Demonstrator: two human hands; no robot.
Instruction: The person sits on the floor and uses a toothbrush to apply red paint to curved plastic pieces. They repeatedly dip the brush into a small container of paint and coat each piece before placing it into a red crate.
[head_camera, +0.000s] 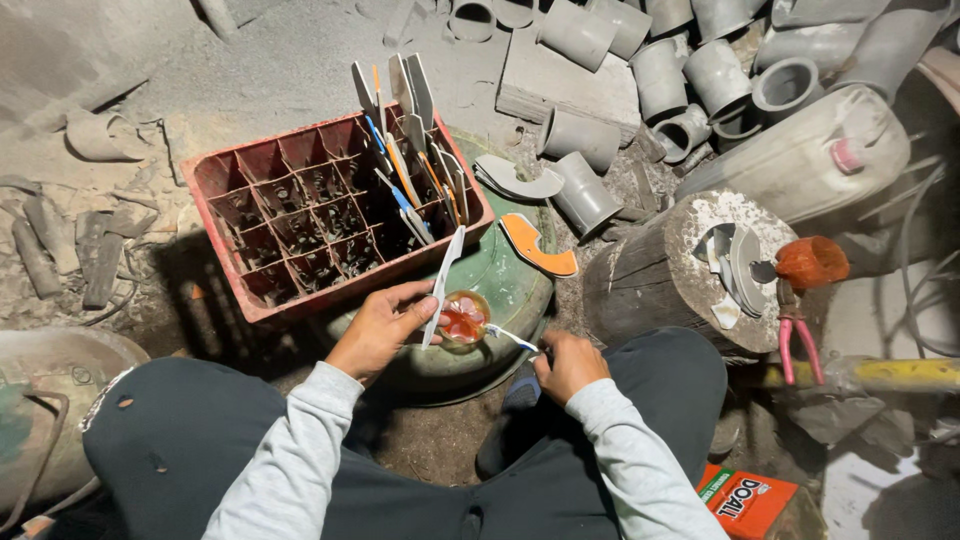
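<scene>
My left hand (385, 325) holds a thin white curved plastic strip (443, 283) upright by its lower end, above a small round tin of red-orange paste (463, 317). My right hand (567, 362) grips a thin brush-like stick (510, 336) whose tip reaches into that tin. The tin rests on a green round lid (505, 280) in front of my knees. Just behind stands a red compartment crate (310, 215), with several white, orange and blue strips (410, 150) standing in its right cells.
A wooden stump (680, 270) on the right carries cut plastic pieces and an orange lump (812, 262); pink-handled pliers (797, 345) hang beside it. Grey pipe fittings (690, 70) pile at the back. An orange curved piece (535, 245) lies on the lid. A red box (748, 500) sits at lower right.
</scene>
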